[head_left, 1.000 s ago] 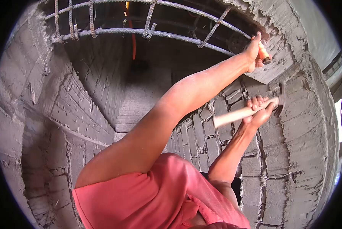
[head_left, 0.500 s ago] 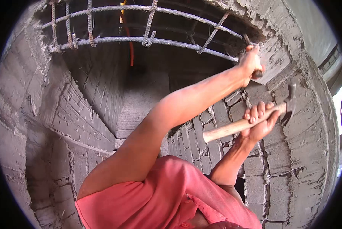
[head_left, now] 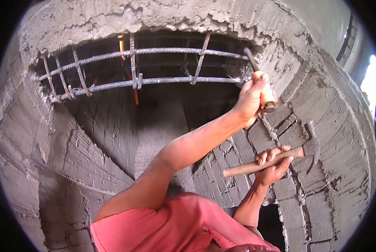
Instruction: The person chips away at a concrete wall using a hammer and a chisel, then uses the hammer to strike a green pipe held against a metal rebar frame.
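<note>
My left hand [head_left: 252,98] is wrapped round the orange handle of a chisel [head_left: 267,95]. The chisel's metal shank points up and left, its tip right at the rough concrete by the right end of the rebar [head_left: 167,80]. Lower and to the right, my right hand [head_left: 275,164] grips a claw hammer [head_left: 310,147] by its wooden handle, just under the head. The hammer is apart from the chisel, its handle slanting down to the left.
A broken concrete edge [head_left: 163,17] runs above the opening with the rebar. An orange-red cable [head_left: 136,97] hangs behind the bars. Block wall [head_left: 291,201] with raised mortar joints lies to the right, and scored plaster [head_left: 87,155] to the left.
The view has shifted, so the rebar and both hands sit lower and more concrete shows above. The chisel shows more fully. Both hands keep hold of their tools.
</note>
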{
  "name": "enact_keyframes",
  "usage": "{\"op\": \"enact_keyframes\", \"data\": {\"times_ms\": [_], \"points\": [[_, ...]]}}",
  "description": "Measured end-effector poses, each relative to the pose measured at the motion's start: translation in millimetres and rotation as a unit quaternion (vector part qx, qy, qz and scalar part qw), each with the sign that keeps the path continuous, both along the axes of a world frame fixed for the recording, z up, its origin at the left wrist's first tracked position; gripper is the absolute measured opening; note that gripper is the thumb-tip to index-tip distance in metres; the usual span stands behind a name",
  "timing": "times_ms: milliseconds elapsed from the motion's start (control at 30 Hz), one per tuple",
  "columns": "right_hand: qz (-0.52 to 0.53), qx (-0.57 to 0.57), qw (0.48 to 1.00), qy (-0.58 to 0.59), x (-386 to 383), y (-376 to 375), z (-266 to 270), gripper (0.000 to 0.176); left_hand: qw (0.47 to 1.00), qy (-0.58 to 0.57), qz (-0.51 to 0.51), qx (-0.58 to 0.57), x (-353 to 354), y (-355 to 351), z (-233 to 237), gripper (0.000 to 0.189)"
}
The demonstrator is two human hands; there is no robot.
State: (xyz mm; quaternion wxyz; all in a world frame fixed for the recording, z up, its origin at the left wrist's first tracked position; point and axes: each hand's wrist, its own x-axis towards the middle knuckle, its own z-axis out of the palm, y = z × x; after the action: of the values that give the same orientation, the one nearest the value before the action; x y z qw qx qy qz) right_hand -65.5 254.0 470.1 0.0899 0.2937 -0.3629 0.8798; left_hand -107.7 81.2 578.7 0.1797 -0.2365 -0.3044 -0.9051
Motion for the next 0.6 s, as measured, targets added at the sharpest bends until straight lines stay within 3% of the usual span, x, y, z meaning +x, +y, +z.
{"op": "enact_keyframes", "data": {"times_ms": [100,200,233,433,600], "points": [[0.003,0.000,1.000,0.000,-1,4,2,0.044,0.999,-0.033,0.012,0.019,-8,-12,-4,0.039],[-0.001,0.002,1.000,0.002,-13,9,3,0.045,0.997,0.005,-0.055,0.055,-27,-27,-5,0.045],[-0.011,0.007,1.000,-0.009,-12,11,4,0.045,0.994,-0.066,-0.030,0.080,-19,-23,12,0.047],[0.007,0.002,0.999,0.040,-6,14,56,0.044,0.988,-0.018,-0.073,0.135,-55,-29,33,0.055],[-0.113,-0.013,0.984,0.140,21,0,95,0.042,0.979,0.015,-0.106,0.176,-64,-38,23,0.048]]}}
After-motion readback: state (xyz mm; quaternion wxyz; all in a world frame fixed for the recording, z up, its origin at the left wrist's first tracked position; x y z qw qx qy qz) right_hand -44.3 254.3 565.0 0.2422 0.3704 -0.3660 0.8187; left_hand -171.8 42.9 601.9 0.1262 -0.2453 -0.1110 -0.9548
